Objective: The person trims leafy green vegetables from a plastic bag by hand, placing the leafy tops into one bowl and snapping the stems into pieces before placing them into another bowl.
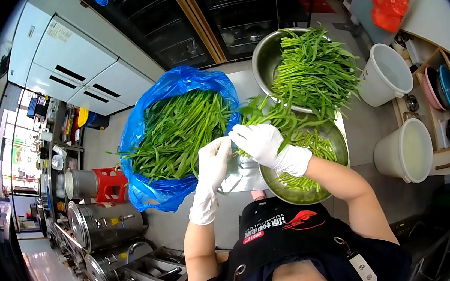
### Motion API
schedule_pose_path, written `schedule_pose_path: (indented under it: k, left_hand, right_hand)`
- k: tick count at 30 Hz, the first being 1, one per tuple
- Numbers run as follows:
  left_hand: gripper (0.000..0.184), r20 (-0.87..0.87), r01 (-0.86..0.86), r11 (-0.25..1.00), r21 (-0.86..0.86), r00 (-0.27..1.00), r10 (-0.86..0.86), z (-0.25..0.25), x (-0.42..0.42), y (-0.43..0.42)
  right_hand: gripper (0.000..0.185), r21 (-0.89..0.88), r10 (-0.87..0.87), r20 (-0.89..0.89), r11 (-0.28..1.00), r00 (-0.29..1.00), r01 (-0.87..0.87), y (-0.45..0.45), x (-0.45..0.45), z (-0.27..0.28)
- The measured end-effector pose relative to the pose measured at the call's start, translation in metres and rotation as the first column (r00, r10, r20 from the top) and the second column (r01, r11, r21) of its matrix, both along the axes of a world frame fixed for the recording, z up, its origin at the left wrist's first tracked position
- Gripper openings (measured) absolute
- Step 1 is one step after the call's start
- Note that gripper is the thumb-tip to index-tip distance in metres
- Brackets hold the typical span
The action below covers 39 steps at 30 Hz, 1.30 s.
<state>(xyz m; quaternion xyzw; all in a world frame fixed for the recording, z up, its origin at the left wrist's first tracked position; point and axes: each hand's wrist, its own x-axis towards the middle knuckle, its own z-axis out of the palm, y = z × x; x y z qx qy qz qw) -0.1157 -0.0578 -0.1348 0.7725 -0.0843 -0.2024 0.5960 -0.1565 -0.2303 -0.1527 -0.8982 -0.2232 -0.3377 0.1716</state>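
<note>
My right hand (267,146), in a white glove, is closed around a small bunch of water spinach (269,115) whose leaves spread up and to the right. My gloved left hand (214,166) is pinched shut beside it, fingertips close together; what lies between them is hidden. Left of my hands, a blue plastic bag (140,196) stands open, full of long-stemmed water spinach (185,131). Beneath my right wrist sits a metal bowl (341,147) holding short cut stems (310,145). Behind it, a larger metal basin (265,65) carries a heap of leafy greens (313,71).
The bag and bowls rest on a low metal table (247,174). Two white buckets (381,85) with liquid stand on the right by a wooden shelf (443,158). At left are a red stool (112,185) and large steel pots (107,224). A white cabinet (71,63) stands behind.
</note>
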Motion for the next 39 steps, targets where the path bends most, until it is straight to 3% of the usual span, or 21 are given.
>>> schedule_pose_path:
  k: [6, 7, 9, 11, 12, 13, 15, 17, 19, 21, 22, 23, 25, 28, 32, 36, 39]
  left_hand:
    - [0.023, -0.146, 0.048, 0.995, -0.087, 0.987, -0.060, -0.004, -0.012, -0.008]
    - [0.024, -0.071, 0.038, 0.996, -0.075, 0.997, -0.043, -0.007, -0.017, -0.015]
    - [0.024, -0.048, 0.091, 0.987, -0.132, 0.994, -0.098, -0.013, -0.023, -0.024]
    - [0.023, -0.096, 0.129, 0.955, -0.268, 0.983, -0.159, -0.015, -0.028, -0.035]
    - [0.023, 0.004, 0.168, 0.959, -0.228, 0.985, -0.171, -0.013, -0.030, -0.038]
    - [0.028, 0.000, 0.113, 0.965, -0.237, 0.993, -0.117, -0.010, -0.037, -0.047]
    - [0.027, 0.161, 0.316, 0.944, -0.100, 0.941, -0.298, -0.029, -0.035, -0.048]
    - [0.035, 0.293, 0.466, 0.835, 0.292, 0.788, -0.542, -0.053, -0.036, -0.045]
    - [0.031, 0.582, 0.156, 0.823, 0.545, 0.637, -0.506, -0.044, -0.030, -0.040]
    - [0.015, 0.585, -0.143, 0.664, 0.733, 0.632, -0.509, -0.038, -0.001, -0.027]
    - [0.012, 0.617, -0.319, 0.563, 0.762, 0.622, -0.482, -0.033, 0.013, -0.016]
    - [0.012, 0.700, -0.455, 0.552, 0.699, 0.593, -0.398, -0.034, 0.028, -0.003]
    - [0.011, 0.692, -0.564, 0.402, 0.721, 0.558, -0.459, -0.055, 0.059, 0.029]
    - [0.015, 0.661, -0.533, 0.398, 0.747, 0.527, -0.535, -0.078, 0.076, 0.060]
    - [0.021, 0.388, -0.262, 0.331, 0.907, 0.825, -0.411, -0.064, 0.085, 0.051]
    - [0.021, 0.294, -0.195, 0.301, 0.933, 0.897, -0.329, -0.058, 0.091, 0.058]
    - [0.021, 0.375, -0.255, 0.425, 0.868, 0.899, -0.226, -0.044, 0.094, 0.067]
  right_hand:
    - [0.028, 0.021, -0.067, -0.062, 0.997, 0.996, 0.068, -0.009, -0.022, -0.006]
    - [0.027, 0.198, -0.031, 0.041, 0.980, 0.999, 0.022, -0.012, -0.022, -0.011]
    - [0.018, 0.400, -0.060, -0.011, 0.915, 0.998, 0.059, -0.018, -0.029, -0.019]
    - [0.012, 0.732, -0.009, -0.358, 0.618, 0.934, 0.286, -0.031, -0.039, -0.024]
    - [0.012, 0.815, 0.049, -0.416, 0.464, 0.908, 0.348, -0.050, -0.039, -0.024]
    - [0.014, 0.861, 0.115, -0.462, 0.298, 0.880, 0.413, -0.072, -0.041, -0.019]
    - [0.015, 0.873, 0.178, -0.487, 0.116, 0.855, 0.473, -0.108, -0.058, 0.004]
    - [0.016, 0.872, 0.054, -0.470, 0.185, 0.881, 0.454, -0.141, -0.071, 0.007]
    - [0.017, 0.853, -0.002, -0.460, 0.277, 0.888, 0.442, -0.170, -0.091, 0.013]
    - [0.018, 0.879, 0.021, -0.434, 0.227, 0.901, 0.418, -0.195, -0.109, 0.003]
    - [0.020, 0.907, 0.061, -0.399, 0.171, 0.915, 0.384, -0.203, -0.118, -0.003]
    - [0.022, 0.946, 0.081, -0.315, 0.101, 0.946, 0.307, -0.205, -0.120, -0.011]
    - [0.023, 0.979, 0.217, -0.175, -0.065, 0.960, 0.193, -0.207, -0.125, -0.025]
    - [0.019, 0.946, 0.239, -0.083, -0.286, 0.967, 0.152, -0.182, -0.116, -0.031]
    - [0.020, 0.944, 0.362, -0.062, -0.281, 0.930, 0.172, -0.162, -0.103, -0.033]
    - [0.021, 0.933, 0.435, -0.099, -0.271, 0.895, 0.235, -0.147, -0.093, -0.025]
    - [0.021, 0.918, 0.487, -0.086, -0.300, 0.869, 0.259, -0.142, -0.085, -0.029]
